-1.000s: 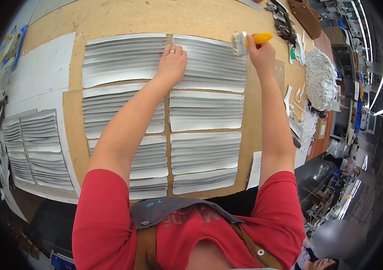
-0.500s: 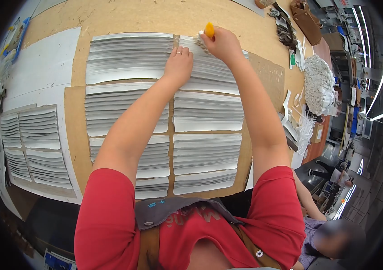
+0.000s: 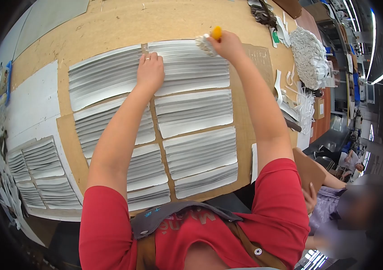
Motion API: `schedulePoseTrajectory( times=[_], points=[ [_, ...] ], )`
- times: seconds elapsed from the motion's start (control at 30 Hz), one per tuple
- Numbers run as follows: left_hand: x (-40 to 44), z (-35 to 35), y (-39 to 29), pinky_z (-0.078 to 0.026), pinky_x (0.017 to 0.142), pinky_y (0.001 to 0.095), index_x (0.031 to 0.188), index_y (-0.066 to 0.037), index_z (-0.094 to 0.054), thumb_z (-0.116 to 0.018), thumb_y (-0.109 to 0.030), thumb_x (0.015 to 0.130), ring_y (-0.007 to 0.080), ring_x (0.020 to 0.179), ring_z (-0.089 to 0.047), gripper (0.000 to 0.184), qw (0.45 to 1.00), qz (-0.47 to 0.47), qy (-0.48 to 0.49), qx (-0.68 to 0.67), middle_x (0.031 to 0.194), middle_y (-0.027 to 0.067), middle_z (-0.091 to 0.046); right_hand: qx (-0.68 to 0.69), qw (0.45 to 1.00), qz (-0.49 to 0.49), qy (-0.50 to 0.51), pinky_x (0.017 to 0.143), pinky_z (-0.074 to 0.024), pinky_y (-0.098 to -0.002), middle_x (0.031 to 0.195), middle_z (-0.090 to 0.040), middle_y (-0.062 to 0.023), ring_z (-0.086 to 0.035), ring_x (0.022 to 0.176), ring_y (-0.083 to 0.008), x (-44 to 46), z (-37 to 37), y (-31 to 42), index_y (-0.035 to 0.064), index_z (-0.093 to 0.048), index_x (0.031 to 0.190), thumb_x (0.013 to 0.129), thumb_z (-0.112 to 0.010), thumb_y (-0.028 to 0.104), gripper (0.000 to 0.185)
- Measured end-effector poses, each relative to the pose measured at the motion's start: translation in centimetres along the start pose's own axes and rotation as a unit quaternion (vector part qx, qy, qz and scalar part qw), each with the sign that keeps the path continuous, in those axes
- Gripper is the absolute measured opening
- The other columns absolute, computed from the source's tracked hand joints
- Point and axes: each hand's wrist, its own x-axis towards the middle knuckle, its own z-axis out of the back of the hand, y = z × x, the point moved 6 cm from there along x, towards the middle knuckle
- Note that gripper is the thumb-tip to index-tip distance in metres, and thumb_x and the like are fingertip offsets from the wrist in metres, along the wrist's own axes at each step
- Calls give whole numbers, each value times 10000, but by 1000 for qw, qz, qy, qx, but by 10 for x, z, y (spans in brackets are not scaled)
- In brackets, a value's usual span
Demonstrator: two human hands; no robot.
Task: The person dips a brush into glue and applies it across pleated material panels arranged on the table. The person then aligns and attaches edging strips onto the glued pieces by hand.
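In the head view, my right hand (image 3: 228, 45) grips a brush (image 3: 206, 45) with pale bristles and a yellow handle end. The bristles are at the far edge of the upper-right group of white-grey overlapping strips (image 3: 191, 69); I cannot tell whether they touch it. My left hand (image 3: 151, 72), with a ring on one finger, lies with fingers extended on the inner edge of that group, beside the narrow gap. Left of it is another group of overlapping strips (image 3: 101, 76). More groups lie in two columns on a brown board (image 3: 244, 148).
A smaller board of strip groups (image 3: 43, 157) lies at the left on white sheeting (image 3: 34, 101). A blue tray (image 3: 7, 83) stands beyond it. To the right are a heap of white pieces (image 3: 308, 58) and loose scraps. A co-worker (image 3: 328, 202) holds a brown panel (image 3: 308, 168) close by.
The camera view has turned and shifted. My right hand has moved the brush rightward along the upper-right strips. My left hand stays by the gap. A brown panel now shows by the co-worker.
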Motion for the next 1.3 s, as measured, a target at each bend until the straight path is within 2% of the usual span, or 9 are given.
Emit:
schedulePoseTrajectory(
  times=[0.17, 0.27, 0.37, 0.57, 0.73, 0.8, 0.93, 1.17, 1.3],
  points=[
    [2, 12, -3, -283, 959, 434, 945, -34, -587, -533, -80, 762, 249, 1101, -458, 197, 999, 42, 6, 6, 1038, 114, -526, 9, 992, -45, -117, 626, -473, -401, 681, -618, -149, -598, 667, -325, -18, 21, -91, 22, -612, 747, 815, -595, 323, 310],
    [3, 17, -1, -286, 929, 431, 962, -34, -582, -544, -102, 755, 257, 1101, -441, 221, 998, 64, 27, -7, 1061, 114, -510, -12, 985, -33, -170, 609, -476, -381, 667, -624, -139, -606, 643, -308, -26, 38, -71, 13, -627, 761, 803, -618, 310, 301],
    [2, 13, 2, -296, 901, 422, 984, -44, -568, -559, -119, 744, 253, 1089, -437, 252, 996, 84, 21, -24, 1069, 109, -501, 126, 964, -55, -227, 587, -479, -339, 662, -636, -120, -623, 620, -252, -35, 50, -53, 8, -648, 798, 798, -632, 298, 290],
    [-18, 22, 3, -305, 905, 424, 986, -64, -539, -559, -109, 741, 241, 1074, -456, 250, 988, 73, -99, -89, 1067, 84, -504, 242, 954, -33, -176, 567, -457, -248, 701, -653, -72, -606, 619, -113, -41, 35, 15, 16, -663, 879, 822, -631, 264, 256],
    [-39, 21, -14, -330, 904, 395, 969, -70, -554, -552, -73, 755, 215, 1038, -505, 214, 990, -10, -113, -87, 1033, 54, -540, 306, 942, 20, -136, 545, -467, -319, 638, -627, -108, -614, 586, -241, -35, -10, 74, 29, -641, 783, 811, -617, 283, 258],
    [-41, 14, -16, -358, 894, 359, 923, -60, -576, -547, -79, 751, 198, 999, -533, 175, 989, -27, -129, -67, 982, 55, -557, 261, 959, 41, -105, 547, -468, -348, 632, -617, -118, -605, 596, -278, -34, -30, 95, 30, -619, 768, 813, -610, 291, 265],
    [-33, 8, -17, -382, 876, 337, 896, -51, -603, -550, -76, 746, 211, 961, -562, 161, 995, -10, -83, -47, 932, 55, -585, 181, 977, 68, -87, 558, -470, -401, 629, -610, -131, -597, 625, -330, -33, -44, 98, 29, -590, 767, 815, -598, 305, 280],
    [-28, 10, -15, -387, 860, 333, 828, -64, -630, -564, -75, 732, 209, 932, -570, 117, 996, 2, -77, -39, 907, 52, -597, 24, 984, -104, -140, 611, -485, -427, 669, -622, -170, -614, 674, -355, -39, 7, -56, 16, -604, 778, 810, -589, 337, 322],
    [-29, 19, -18, -388, 847, 330, 786, -67, -637, -570, -69, 722, 205, 917, -572, 93, 994, -1, -112, -18, 890, 48, -600, -42, 979, -99, -172, 595, -485, -409, 676, -628, -169, -625, 661, -330, -47, 27, -73, 14, -620, 791, 817, -588, 324, 313]
  ],
)
